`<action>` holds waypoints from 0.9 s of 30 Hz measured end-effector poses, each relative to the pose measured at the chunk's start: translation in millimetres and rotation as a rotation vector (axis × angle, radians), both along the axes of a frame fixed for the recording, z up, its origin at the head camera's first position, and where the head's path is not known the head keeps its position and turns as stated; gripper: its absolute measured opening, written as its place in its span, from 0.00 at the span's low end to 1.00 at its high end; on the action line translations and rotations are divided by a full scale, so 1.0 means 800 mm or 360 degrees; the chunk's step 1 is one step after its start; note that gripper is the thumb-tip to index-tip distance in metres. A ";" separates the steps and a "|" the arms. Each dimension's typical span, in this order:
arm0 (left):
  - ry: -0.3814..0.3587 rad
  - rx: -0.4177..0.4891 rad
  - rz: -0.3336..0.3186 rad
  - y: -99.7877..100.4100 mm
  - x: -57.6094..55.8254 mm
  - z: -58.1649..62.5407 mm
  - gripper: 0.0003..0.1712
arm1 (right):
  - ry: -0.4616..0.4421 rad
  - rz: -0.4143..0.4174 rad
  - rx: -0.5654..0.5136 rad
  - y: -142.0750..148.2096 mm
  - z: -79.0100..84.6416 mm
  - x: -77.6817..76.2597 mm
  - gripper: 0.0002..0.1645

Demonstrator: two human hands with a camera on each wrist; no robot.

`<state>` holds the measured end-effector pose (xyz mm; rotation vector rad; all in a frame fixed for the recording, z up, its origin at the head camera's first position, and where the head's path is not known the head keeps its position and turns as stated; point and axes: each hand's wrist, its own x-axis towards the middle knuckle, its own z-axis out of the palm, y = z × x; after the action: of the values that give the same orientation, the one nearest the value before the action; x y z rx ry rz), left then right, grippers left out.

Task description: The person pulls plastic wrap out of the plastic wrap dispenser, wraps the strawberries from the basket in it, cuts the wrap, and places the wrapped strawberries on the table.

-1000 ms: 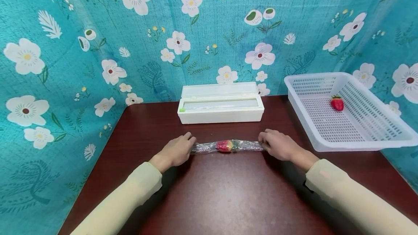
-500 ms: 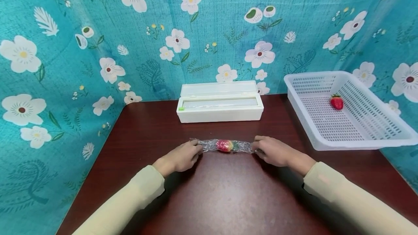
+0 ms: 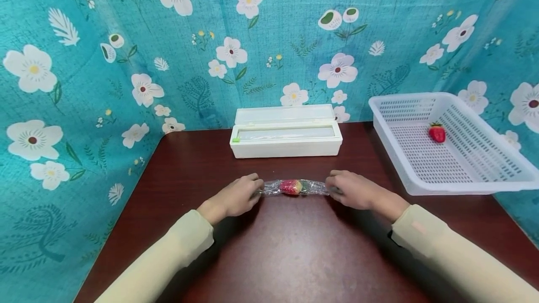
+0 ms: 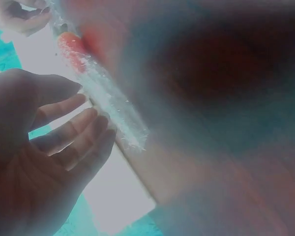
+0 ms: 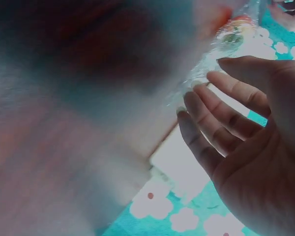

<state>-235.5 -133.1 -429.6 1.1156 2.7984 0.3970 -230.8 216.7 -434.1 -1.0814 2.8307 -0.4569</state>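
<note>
A strawberry [image 3: 291, 187] lies lengthwise inside a narrow roll of clear cling film [image 3: 313, 188] on the dark table, its green leaves toward the right. My left hand [image 3: 240, 194] is at the film's left end, and my right hand [image 3: 350, 190] is at the other end. In the left wrist view, the left fingers [image 4: 81, 135] reach out loosely with their tips right at the film's edge. The right fingers [image 5: 211, 115] are likewise extended, fingertips along the film and thumb apart from them. The film's outer ends are partly hidden by the hands in the head view.
Behind the hands stands a white cling film dispenser box [image 3: 287, 148] with its lid raised and a small green piece on its left rim. A white plastic basket [image 3: 467, 186] at the right holds another strawberry [image 3: 437, 133]. A blue flowered curtain [image 3: 252, 36] borders the table.
Both hands have come inward along the film, closer to the strawberry than a second ago. In the last half second they have shifted only slightly; the strawberry stays in nearly the same place.
</note>
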 end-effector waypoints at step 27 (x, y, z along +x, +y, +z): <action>-0.0228 -0.0045 0.0052 0.014 -0.007 -0.005 0.16 | -0.0216 -0.0224 0.0014 -0.038 -0.010 -0.024 0.32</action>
<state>-241.0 -122.0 -434.0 0.9950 2.6920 0.4209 -249.7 186.4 -442.3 -0.8191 2.7958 -0.5076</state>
